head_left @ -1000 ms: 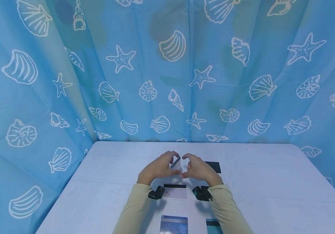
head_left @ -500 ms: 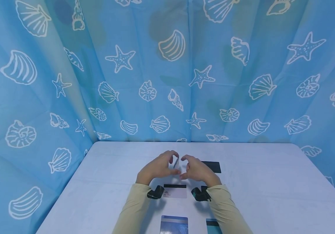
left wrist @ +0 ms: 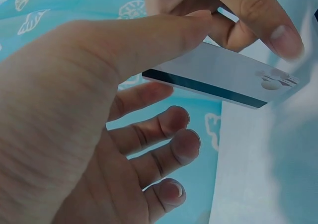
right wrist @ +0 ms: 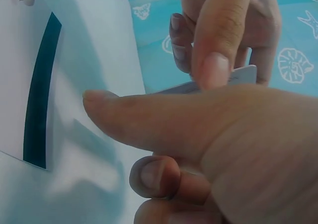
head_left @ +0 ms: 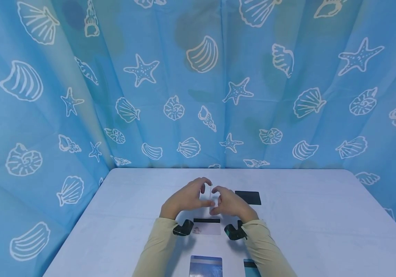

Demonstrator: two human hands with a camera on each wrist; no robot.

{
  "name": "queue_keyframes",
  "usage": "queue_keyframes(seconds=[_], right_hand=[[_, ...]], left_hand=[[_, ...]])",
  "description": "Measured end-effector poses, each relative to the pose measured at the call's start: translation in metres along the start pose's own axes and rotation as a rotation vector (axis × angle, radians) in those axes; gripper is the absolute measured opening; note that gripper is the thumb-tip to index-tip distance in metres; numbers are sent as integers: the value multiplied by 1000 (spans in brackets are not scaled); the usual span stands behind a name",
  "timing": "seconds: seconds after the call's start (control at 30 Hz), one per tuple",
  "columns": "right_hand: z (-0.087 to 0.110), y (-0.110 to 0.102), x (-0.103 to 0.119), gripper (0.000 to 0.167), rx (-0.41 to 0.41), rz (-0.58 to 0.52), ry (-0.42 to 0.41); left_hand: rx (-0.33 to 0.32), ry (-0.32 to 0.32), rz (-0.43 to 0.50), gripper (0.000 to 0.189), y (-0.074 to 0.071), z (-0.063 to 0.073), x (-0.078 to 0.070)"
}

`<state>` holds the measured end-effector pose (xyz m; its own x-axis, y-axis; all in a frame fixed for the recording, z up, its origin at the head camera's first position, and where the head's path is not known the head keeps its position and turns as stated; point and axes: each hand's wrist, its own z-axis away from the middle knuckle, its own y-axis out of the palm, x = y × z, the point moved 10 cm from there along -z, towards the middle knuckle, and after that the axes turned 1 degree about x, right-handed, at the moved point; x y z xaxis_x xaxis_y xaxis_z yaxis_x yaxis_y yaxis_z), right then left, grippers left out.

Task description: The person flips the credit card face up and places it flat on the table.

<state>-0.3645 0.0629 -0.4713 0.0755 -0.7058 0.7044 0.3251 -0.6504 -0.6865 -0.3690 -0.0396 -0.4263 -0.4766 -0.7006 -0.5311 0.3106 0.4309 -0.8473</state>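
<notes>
A white bank-style card (left wrist: 223, 67) with a black stripe is held by my left hand (head_left: 189, 197), its edges between thumb and index finger. In the head view the card (head_left: 210, 194) stands almost edge-on, a thin upright line between both hands. The left hand's other fingers are spread behind it in the left wrist view. My right hand (head_left: 232, 201) is close at the card's right side, thumb and index finger apart in a loose curve. In the right wrist view its thumb (right wrist: 149, 117) covers part of the card (right wrist: 243, 75).
On the white table (head_left: 308, 215) lie a pale card (head_left: 207, 228) with a dark stripe below the hands, a black card (head_left: 250, 197) behind the right wrist, a blue card (head_left: 205, 267) and a teal card (head_left: 251, 270) at the front. A shell-patterned curtain (head_left: 170, 77) stands behind.
The held card has turned from slanted to nearly edge-on in the head view. My right hand has shifted slightly left toward it, uncovering more of the black card.
</notes>
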Motion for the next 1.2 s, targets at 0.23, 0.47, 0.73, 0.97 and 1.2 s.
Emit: queue_keyframes(seconds=[0.23,0.47,0.73,0.97,1.2], right_hand=[[-1,3,-2,72,-3,-9,-3],[-2,4,-2,70,9,-42,-11],[-1,1,-2,65,-3,-30,-10],[0,-4,-2,61,-27,-22,-5],[2,-10,-4,60,-50,-16,6]], left_hand=[[2,-6,14,63,-1,0,-2],[4,3,22,62,-2,0,-4],[-2,2,26,62,-4,1,-4],[-35,19,14,65,-9,2,-1],[-46,-6,33,66,-15,5,4]])
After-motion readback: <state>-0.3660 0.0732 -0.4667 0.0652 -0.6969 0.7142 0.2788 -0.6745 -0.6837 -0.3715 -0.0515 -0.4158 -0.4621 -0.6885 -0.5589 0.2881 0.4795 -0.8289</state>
